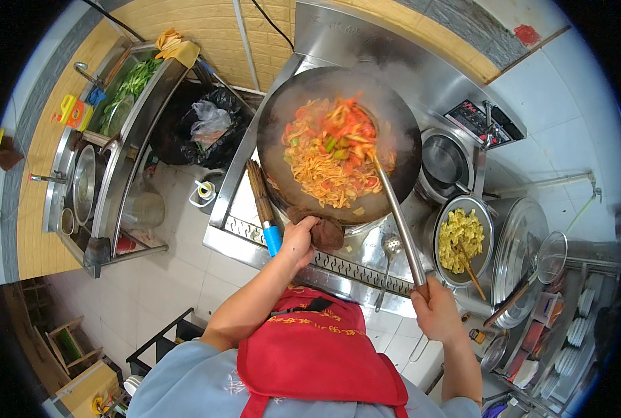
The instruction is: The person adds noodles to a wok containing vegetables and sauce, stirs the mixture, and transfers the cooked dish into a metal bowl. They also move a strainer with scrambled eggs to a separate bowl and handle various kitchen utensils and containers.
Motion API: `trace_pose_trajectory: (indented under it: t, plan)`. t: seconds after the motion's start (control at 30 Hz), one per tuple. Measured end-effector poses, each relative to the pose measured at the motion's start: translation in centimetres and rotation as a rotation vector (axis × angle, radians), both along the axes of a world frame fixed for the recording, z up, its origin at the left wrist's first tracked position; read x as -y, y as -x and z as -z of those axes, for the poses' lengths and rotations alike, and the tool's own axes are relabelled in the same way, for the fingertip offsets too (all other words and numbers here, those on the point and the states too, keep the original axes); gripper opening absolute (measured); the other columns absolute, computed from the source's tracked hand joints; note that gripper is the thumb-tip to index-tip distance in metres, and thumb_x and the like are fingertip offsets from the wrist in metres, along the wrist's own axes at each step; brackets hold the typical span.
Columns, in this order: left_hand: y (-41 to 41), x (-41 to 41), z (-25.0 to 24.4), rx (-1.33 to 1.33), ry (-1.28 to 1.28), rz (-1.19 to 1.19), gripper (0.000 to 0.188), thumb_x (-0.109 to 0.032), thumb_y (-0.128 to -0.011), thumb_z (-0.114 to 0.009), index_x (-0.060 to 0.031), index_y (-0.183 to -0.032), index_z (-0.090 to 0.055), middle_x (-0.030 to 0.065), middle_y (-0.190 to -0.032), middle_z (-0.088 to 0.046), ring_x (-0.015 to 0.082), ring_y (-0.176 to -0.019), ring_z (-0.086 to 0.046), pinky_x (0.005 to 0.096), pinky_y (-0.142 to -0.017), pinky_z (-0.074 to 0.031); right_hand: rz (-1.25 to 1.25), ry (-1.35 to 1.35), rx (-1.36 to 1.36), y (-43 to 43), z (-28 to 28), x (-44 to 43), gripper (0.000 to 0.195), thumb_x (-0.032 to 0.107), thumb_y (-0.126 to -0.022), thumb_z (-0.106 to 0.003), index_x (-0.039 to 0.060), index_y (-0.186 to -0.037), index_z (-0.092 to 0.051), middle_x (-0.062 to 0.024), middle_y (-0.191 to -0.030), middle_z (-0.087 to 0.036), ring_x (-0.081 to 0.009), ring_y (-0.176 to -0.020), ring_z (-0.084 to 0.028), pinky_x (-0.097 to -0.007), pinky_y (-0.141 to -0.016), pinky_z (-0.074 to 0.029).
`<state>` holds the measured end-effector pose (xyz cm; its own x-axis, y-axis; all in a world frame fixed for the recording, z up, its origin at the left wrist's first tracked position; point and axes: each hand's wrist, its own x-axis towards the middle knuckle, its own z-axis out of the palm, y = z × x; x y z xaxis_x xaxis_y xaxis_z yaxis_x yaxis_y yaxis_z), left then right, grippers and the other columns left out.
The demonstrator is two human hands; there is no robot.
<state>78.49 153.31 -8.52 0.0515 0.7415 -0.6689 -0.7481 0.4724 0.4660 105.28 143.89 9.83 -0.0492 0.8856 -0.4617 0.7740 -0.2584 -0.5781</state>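
Steam rises from a large dark wok (284,172) on the steel range, with noodles (321,177) and red and green vegetables in it. A brown cloth (327,235) covers part of the wok's near rim, and my left hand (299,243) is closed on it there. My right hand (437,308) grips the wooden end of a long metal-handled ladle (394,201). The ladle's bowl is among the food on the wok's right side, mostly hidden under blurred red vegetables (347,125).
Left of the wok lies a bamboo wok brush (260,198). On the right are a bowl of scrambled egg (461,235) with chopsticks, a steel pot (442,159), a large lidded pot (519,245) and a strainer (550,258). A slotted spoon (391,245) rests on the range.
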Motion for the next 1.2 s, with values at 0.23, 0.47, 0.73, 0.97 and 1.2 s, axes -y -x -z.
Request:
trace_pose_trajectory:
  t: [0.23,0.47,0.73,0.97,1.2]
  plan:
    - [0.7,0.2,-0.6,0.048,0.053,0.079,0.026,-0.009,-0.087,-0.060,0.0015,-0.111,-0.059,0.0117,-0.104,-0.066,0.0242,-0.090,-0.067,0.0362,-0.071,-0.056,-0.043,-0.051,0.083,-0.2,0.0,3.1,0.022,0.013,-0.087,-0.064,-0.0004,-0.094,-0.048,-0.0209,-0.071,-0.061,-0.0440,-0.066,-0.061,-0.0471,-0.060,-0.048]
    - [0.9,0.2,1.2,0.028,0.043,0.117,0.024,-0.008,-0.087,-0.057,0.0016,-0.108,-0.057,0.0127,-0.099,-0.065,0.0268,-0.080,-0.067,0.0407,-0.062,-0.057,-0.199,0.068,0.059,-1.3,-0.7,5.4,0.024,0.011,-0.085,-0.066,0.0003,-0.101,-0.052,-0.0202,-0.075,-0.063,-0.0418,-0.071,-0.063,-0.0448,-0.061,-0.050]
    - [0.7,-0.2,-1.3,0.005,0.030,0.130,0.027,-0.006,-0.088,-0.052,0.0019,-0.113,-0.055,0.0145,-0.102,-0.065,0.0310,-0.086,-0.067,0.0444,-0.068,-0.058,-0.246,-0.168,0.235,-3.5,1.8,2.8,0.029,0.013,-0.084,-0.066,-0.0010,-0.106,-0.054,-0.0215,-0.082,-0.065,-0.0428,-0.075,-0.063,-0.0489,-0.067,-0.051]
    - [0.4,-0.4,-1.3,-0.003,0.035,0.105,0.029,-0.006,-0.087,-0.055,0.0026,-0.114,-0.056,0.0139,-0.106,-0.064,0.0298,-0.092,-0.067,0.0424,-0.076,-0.057,-0.117,-0.323,0.300,-4.3,2.9,-0.8,0.019,0.011,-0.085,-0.065,-0.0009,-0.090,-0.052,-0.0222,-0.080,-0.063,-0.0444,-0.073,-0.060,-0.0497,-0.065,-0.047]
    - [0.9,-0.2,-0.2,-0.017,0.030,0.112,0.027,-0.005,-0.088,-0.054,0.0029,-0.113,-0.057,0.0121,-0.101,-0.065,0.0280,-0.086,-0.067,0.0394,-0.069,-0.056,0.185,0.152,-0.043,-1.7,0.2,0.7,0.020,0.016,-0.090,-0.061,-0.0014,-0.092,-0.051,-0.0198,-0.065,-0.060,-0.0438,-0.063,-0.058,-0.0445,-0.059,-0.046]
